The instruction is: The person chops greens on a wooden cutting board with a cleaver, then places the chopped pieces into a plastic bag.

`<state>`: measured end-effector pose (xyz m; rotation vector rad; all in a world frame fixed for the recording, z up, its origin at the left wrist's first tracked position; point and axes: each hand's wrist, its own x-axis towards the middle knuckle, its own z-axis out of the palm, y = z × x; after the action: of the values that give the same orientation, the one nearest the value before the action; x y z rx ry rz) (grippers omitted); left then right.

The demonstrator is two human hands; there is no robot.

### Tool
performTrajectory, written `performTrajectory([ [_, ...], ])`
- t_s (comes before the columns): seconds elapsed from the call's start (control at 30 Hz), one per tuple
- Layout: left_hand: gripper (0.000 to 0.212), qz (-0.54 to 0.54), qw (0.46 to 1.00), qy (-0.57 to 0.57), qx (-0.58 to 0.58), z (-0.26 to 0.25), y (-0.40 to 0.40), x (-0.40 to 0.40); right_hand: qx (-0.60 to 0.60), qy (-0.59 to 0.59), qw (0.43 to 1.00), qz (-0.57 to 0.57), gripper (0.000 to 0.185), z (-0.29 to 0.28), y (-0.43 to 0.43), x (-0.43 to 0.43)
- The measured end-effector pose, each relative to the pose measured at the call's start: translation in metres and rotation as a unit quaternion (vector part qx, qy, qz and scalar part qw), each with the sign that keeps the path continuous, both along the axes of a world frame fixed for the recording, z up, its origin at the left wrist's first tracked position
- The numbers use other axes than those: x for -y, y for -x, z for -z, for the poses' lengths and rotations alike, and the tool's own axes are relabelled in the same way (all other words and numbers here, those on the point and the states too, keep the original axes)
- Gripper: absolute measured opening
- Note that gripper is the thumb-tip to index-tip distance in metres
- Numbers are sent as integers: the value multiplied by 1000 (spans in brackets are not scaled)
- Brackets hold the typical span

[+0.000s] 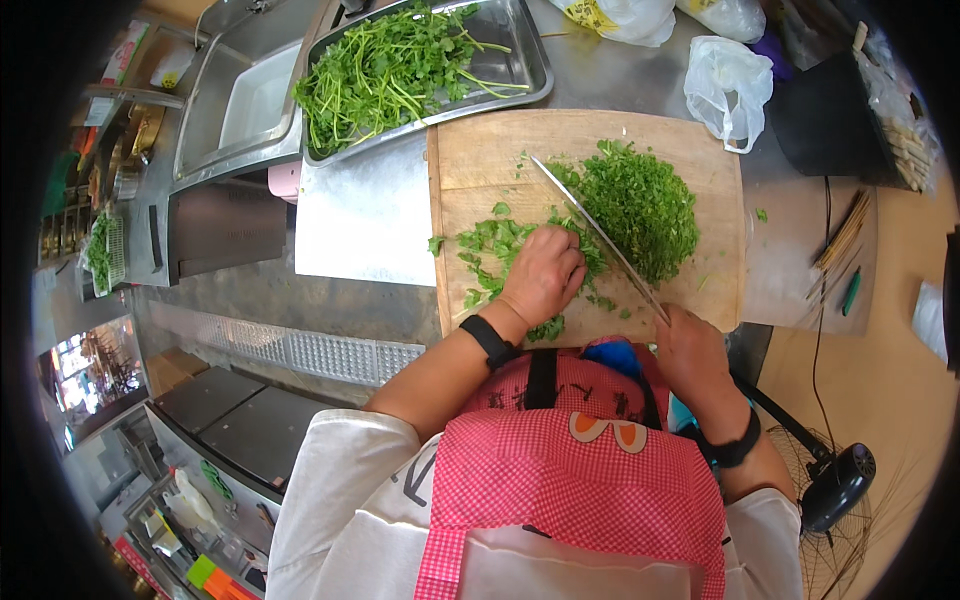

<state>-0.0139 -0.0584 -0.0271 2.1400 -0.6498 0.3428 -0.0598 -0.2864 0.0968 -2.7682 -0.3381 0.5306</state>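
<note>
A wooden cutting board [480, 165] lies before me. My right hand [694, 352] grips the handle of a kitchen knife [600, 232], whose blade slants up and left across the board. Curled fingers of my left hand [546, 271] press on leafy cilantro [487, 244] just left of the blade. To the right of the blade sits a heap of chopped cilantro [637, 206]. Loose leaf bits are scattered about the board. The blade's lower edge and the leaves beneath my left fingers are partly hidden.
A steel tray [420, 124] of uncut cilantro [382, 71] stands beyond the board's left corner, beside a sink [232, 97]. White plastic bags [727, 86] and a black container [832, 120] are at the back right. Wooden skewers [844, 232] and a fan [836, 487] are on the right.
</note>
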Motion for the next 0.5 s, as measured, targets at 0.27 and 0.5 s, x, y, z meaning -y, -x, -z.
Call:
performTrajectory([
  [0.27, 13, -4, 999, -32, -40, -3, 2, 1, 22, 33, 998, -53, 14, 31, 4, 2],
  [0.5, 19, -18, 998, -58, 13, -6, -1, -5, 12, -6, 1000, 9, 23, 26, -11, -8],
])
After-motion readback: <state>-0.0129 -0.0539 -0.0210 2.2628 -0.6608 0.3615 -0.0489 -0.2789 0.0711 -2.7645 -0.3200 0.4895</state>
